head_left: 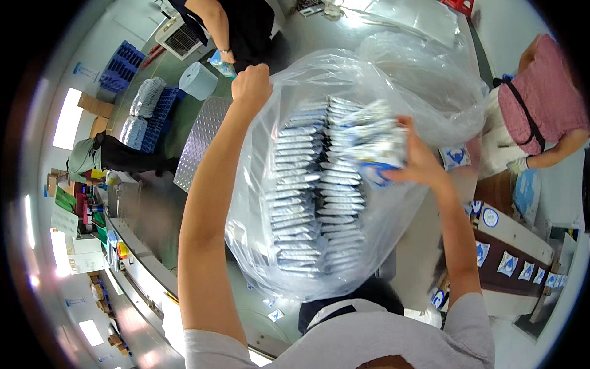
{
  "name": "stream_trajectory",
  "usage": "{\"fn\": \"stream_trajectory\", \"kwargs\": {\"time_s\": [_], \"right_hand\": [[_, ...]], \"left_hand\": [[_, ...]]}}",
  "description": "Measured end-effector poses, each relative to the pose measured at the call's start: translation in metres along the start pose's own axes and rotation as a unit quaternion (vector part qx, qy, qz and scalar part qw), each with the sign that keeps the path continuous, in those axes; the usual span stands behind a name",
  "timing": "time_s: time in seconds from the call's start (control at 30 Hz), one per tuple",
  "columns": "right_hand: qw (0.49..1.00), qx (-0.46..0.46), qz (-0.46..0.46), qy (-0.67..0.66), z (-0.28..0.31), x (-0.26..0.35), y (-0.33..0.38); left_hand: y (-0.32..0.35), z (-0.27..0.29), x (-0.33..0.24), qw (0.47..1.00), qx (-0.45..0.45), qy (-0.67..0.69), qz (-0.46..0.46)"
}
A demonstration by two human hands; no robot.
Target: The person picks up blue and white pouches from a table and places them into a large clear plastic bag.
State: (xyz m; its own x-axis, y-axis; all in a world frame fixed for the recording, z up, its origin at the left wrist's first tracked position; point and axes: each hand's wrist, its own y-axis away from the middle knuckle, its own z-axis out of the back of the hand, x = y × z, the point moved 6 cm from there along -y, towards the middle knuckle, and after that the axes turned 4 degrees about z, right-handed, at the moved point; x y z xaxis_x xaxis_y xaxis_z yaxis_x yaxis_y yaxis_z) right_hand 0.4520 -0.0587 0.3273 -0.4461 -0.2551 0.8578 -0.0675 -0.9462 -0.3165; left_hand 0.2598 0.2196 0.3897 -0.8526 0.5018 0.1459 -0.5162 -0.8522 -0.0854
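Observation:
A large clear plastic bag (246,215) stands open in front of me, with two long rows of white-and-blue sachets (298,184) packed on edge inside. My left hand (252,86) is closed in a fist on the bag's far left rim, arm stretched out. My right hand (421,157) grips a stack of sachets (375,138) over the bag's right side, beside the far end of the right row. That stack is blurred by motion. One loose sachet (455,157) lies to the right of my right hand.
More clear plastic sheeting (424,74) is bunched beyond the bag. A conveyor (510,267) at right carries several sachets. A person in pink (541,98) stands at right, another in dark clothes (246,31) at the far side. A diamond-plate metal surface (200,141) lies left.

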Motion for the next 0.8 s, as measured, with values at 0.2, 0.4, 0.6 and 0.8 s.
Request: {"fn": "stream_trajectory", "kwargs": {"time_s": [0.2, 0.4, 0.6, 0.8], "right_hand": [[0.896, 0.102, 0.045, 0.43, -0.107, -0.066, -0.162], [0.859, 0.239, 0.01, 0.453, -0.196, -0.135, -0.192], [0.935, 0.052, 0.114, 0.331, -0.067, -0.025, -0.098], [0.924, -0.288, -0.172, 0.183, -0.004, -0.032, 0.21]], "left_hand": [[-0.011, 0.048, -0.03, 0.987, -0.136, 0.03, -0.078], [0.0, 0.057, -0.021, 0.985, -0.113, 0.079, -0.102], [0.131, 0.125, -0.043, 0.918, -0.127, 0.282, -0.25], [0.34, 0.053, -0.147, 0.709, 0.304, 0.536, -0.344]]}}
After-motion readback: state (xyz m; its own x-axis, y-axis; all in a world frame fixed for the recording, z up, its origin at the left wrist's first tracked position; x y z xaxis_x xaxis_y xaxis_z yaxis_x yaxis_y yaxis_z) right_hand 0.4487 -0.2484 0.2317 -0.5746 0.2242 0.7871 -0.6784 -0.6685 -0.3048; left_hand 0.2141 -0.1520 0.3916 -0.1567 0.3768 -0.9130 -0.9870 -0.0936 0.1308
